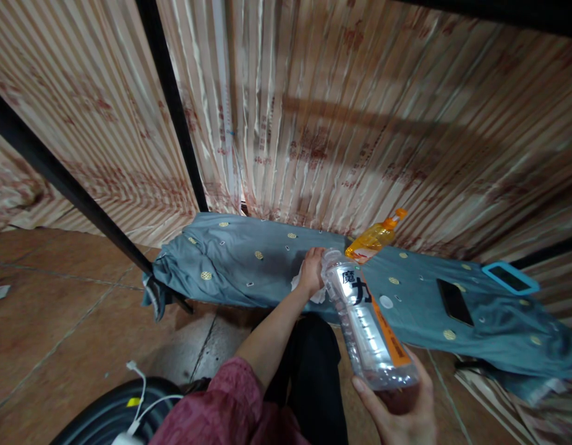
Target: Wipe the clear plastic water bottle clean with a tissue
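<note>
My right hand (403, 411) is closed around the base of a clear plastic bottle (357, 312) with a silver and orange label. The bottle is tilted, its neck pointing up and to the left. Just left of the neck, my left hand (312, 270) is low over the grey-green cloth, gripping a crumpled white tissue (318, 295) that shows beneath it; its fingertips are partly hidden. Behind the bottle lies an orange pump bottle (371, 241). A small white round cap or disc (386, 301) rests on the cloth to the right.
The grey-green patterned cloth (234, 266) covers a long narrow bench. A dark phone (454, 301) and a blue-framed device (511, 278) lie at its right. Black poles (174, 105) and striped curtains (308, 111) stand behind. A coiled black hose (104, 408) with white cables is at lower left.
</note>
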Available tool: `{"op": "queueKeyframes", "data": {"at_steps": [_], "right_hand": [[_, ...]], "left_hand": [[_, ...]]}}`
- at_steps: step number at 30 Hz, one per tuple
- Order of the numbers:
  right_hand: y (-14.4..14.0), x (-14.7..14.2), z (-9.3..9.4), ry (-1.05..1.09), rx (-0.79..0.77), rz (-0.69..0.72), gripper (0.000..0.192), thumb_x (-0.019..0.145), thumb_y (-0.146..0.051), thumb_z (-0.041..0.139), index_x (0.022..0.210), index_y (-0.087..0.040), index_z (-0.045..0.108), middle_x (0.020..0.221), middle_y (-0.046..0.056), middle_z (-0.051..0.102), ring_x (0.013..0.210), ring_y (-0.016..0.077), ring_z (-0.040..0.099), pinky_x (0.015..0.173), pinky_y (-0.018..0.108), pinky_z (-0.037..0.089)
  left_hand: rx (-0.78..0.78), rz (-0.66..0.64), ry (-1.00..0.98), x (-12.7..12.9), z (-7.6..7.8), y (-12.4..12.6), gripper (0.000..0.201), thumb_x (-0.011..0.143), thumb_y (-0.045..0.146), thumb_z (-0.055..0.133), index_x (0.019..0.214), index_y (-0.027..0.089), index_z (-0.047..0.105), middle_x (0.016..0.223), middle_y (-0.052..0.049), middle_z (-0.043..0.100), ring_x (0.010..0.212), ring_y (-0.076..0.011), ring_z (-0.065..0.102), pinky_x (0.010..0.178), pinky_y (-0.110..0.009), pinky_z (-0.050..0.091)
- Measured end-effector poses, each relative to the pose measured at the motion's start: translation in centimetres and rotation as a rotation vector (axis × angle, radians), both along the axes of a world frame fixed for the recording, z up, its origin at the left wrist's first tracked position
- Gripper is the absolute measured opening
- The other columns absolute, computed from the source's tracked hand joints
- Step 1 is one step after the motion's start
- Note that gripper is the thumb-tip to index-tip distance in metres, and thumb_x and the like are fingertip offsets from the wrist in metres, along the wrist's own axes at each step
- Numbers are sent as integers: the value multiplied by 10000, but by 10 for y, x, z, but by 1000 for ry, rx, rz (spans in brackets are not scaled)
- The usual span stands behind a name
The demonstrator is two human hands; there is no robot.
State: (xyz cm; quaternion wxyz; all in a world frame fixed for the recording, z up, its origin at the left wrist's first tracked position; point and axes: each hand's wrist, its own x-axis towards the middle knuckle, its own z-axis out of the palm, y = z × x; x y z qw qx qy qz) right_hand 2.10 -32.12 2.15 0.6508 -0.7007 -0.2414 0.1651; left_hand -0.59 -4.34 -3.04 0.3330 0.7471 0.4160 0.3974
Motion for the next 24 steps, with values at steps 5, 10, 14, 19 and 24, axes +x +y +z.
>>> {"op": "queueKeyframes", "data": {"at_steps": [5, 10, 14, 19, 24], "right_hand": [[0, 0, 0, -20, -6, 7, 1083, 598, -514, 1007, 1517, -241, 502, 1322, 121, 657, 1041, 285, 715, 787, 361, 641], [-1, 2, -1, -40, -14, 9, 1065, 603, -526, 1002, 1501, -244, 503, 1322, 117, 658, 1018, 272, 718, 780, 352, 640], [0, 1, -1, -36, -15, 11, 1101, 593, -559, 1004, 1520, -246, 498, 1370, 136, 652, 1005, 270, 718, 759, 346, 630], [0, 0, 1, -16, -17, -1, 1148, 583, -560, 1009, 1557, -238, 492, 1379, 147, 658, 968, 271, 724, 743, 354, 623], [1, -2, 3, -2, 2, -7, 1117, 576, -550, 1017, 1519, -228, 512, 1310, 122, 656, 942, 239, 711, 727, 303, 616]], "left_hand": [[3, 13, -13, 1, -1, 0, 281, 901, 196, 705, 1180, 170, 684, 1202, -111, 709, 1166, -276, 679, 1079, -412, 552], [10, 2, 2, 1, -1, 0, 291, 898, 196, 692, 1189, 184, 683, 1206, -100, 709, 1167, -271, 678, 1087, -416, 557], [8, -4, 3, 1, 0, 0, 301, 893, 202, 698, 1193, 194, 678, 1206, -96, 712, 1179, -274, 672, 1095, -421, 555], [-5, -11, 10, -1, 3, -1, 301, 900, 201, 688, 1198, 163, 675, 1228, -129, 704, 1182, -290, 673, 1085, -428, 557], [-4, -5, -5, -1, 2, -1, 276, 902, 180, 681, 1178, 190, 678, 1203, -96, 707, 1172, -267, 678, 1090, -410, 554]]}}
